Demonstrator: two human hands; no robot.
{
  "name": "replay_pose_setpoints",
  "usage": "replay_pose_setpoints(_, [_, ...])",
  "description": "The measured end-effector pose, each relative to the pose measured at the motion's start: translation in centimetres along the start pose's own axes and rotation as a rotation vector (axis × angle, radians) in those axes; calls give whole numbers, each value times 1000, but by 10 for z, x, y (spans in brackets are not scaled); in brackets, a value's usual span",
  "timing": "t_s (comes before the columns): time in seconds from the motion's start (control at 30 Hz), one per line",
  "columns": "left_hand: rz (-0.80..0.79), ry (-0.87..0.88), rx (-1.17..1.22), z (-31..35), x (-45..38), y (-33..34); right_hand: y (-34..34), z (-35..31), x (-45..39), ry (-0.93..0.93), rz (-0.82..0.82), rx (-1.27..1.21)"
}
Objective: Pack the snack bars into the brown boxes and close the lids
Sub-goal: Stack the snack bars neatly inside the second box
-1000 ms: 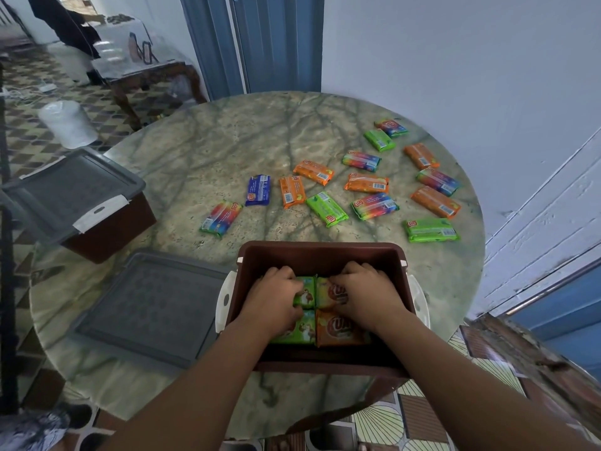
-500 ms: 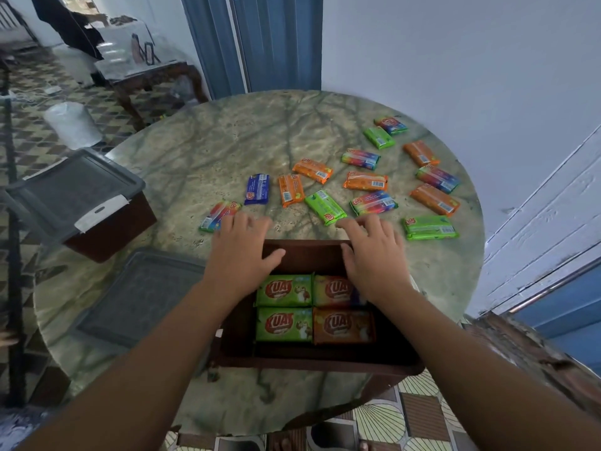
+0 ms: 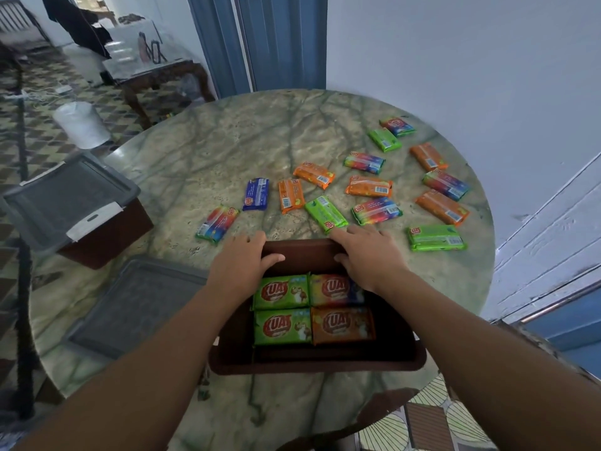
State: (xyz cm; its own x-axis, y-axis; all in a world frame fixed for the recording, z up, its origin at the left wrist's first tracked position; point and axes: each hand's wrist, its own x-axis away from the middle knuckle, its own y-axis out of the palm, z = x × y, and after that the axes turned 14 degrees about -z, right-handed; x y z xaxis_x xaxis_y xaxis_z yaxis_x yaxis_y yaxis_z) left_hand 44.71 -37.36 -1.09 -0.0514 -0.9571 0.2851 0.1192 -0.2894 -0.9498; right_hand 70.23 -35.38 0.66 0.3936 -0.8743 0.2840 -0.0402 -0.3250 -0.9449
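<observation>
Head view: both hands grip the far rim of an open brown box (image 3: 317, 362) at the near edge of a round marble table (image 3: 201, 151). The left hand (image 3: 240, 265) curls over the far left corner, fingers outside the wall and thumb inside. The right hand (image 3: 367, 255) holds the far right corner the same way, fingers over the rim and thumb tucked within.

Four snack bars (image 3: 281, 325) lie flat in the box in two rows of two: green on the left, a multicolour one far right, an orange one near right. Loose bars (image 3: 369, 186) in orange, green, blue and rainbow wrappers are scattered on the table beyond the box, mostly to the right. A grey lid (image 3: 136, 304) lies flat on the table just left of the box. Farther left, a second brown box (image 3: 97, 236) with its grey lid on sits at the table's edge.

A pale wall stands to the right, blue door panels behind the table, and patterned floor tiles, a small wooden table and a white bin to the far left.

Half a second ago the hands lay in much the same place; a second ago they were down inside the box, pressing on the bars.
</observation>
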Motion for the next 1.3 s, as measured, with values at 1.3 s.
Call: replay_pose_setpoints(1.3, [-2,-174,519,-32,-65,-50,-52,-31,-109,-134,-77,-259])
